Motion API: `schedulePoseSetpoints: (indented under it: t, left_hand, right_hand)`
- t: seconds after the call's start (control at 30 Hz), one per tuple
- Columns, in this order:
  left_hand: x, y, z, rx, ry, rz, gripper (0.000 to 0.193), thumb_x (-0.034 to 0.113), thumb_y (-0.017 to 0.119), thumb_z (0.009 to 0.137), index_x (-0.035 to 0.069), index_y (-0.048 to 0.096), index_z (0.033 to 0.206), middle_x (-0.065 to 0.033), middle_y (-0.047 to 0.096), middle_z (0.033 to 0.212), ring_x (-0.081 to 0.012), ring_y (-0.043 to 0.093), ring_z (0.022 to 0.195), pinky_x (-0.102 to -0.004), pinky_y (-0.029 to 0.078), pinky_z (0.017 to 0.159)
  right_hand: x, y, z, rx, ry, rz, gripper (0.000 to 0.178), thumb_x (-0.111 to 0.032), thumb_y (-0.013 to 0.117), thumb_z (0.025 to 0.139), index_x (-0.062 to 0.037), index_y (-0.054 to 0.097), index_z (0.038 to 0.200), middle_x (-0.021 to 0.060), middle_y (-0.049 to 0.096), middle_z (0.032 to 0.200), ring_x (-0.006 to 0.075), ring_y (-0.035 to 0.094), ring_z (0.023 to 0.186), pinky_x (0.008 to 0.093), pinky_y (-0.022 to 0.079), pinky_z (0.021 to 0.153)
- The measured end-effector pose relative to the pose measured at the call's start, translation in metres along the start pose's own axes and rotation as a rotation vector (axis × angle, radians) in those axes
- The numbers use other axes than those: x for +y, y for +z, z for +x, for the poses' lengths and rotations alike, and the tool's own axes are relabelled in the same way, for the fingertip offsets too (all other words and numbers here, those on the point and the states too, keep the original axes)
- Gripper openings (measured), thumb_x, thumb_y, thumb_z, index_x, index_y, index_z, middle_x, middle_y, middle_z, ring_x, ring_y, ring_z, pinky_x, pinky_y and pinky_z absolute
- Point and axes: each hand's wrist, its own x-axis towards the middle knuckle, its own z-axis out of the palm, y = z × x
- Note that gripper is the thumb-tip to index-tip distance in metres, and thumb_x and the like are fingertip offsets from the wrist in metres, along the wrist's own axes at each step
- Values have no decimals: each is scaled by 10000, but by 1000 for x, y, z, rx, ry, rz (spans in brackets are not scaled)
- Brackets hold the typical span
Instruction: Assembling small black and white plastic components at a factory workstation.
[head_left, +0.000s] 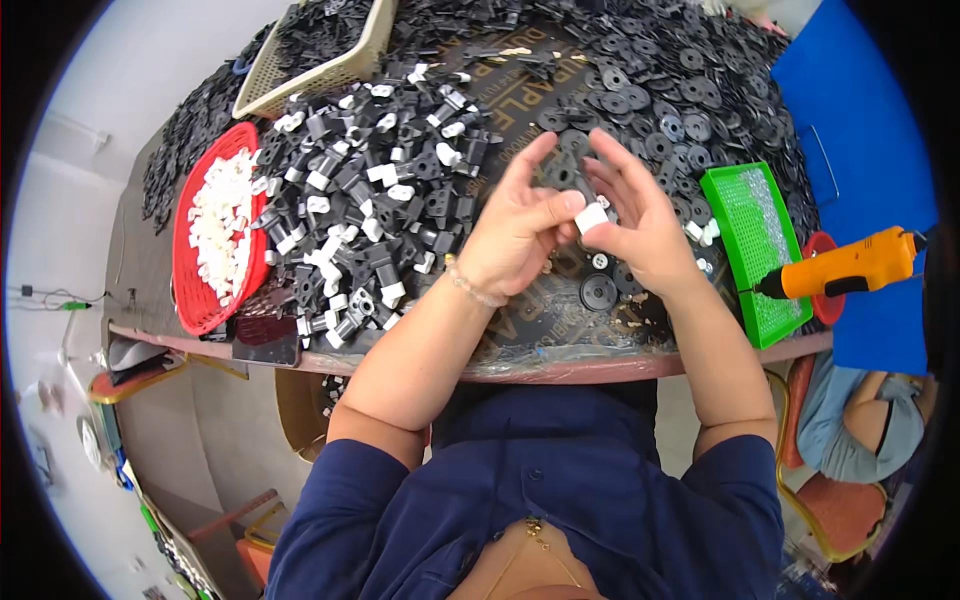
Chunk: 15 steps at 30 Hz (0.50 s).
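Left hand (512, 232) is pinching a black part (567, 172), white block (592, 218) at its near end, between both hands; right hand (648, 238) is thumbing the block, actual grip unclear. Weak pinching could be causing a drop into loose discs (672, 128) beyond.

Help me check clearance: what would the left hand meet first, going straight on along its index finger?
Probably the loose black discs beyond the left hand; depth is unclear, so it might pass above them.
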Motion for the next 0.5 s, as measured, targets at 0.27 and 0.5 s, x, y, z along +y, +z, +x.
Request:
schedulePoseSetpoints:
  t: [0.27,0.5]
  left_hand:
    - [-7,0,5,-46,-22,-358,634,580,385,1020,184,309,1509,-83,610,1246,-201,641,1064,-368,519,929]
    - [-27,-55,21,49,-19,-458,444,455,498,1001,95,572,1250,-99,641,1260,-258,602,1151,-461,447,1024]
  right_hand:
    - [-51,46,62,-77,-211,-469,784,-165,904,630,14,538,1300,110,653,1189,209,625,1115,361,474,1009]
    - [-7,176,153,-352,-662,-924,765,-373,841,706,-1,540,1302,186,625,1233,385,561,1206,449,365,1119]
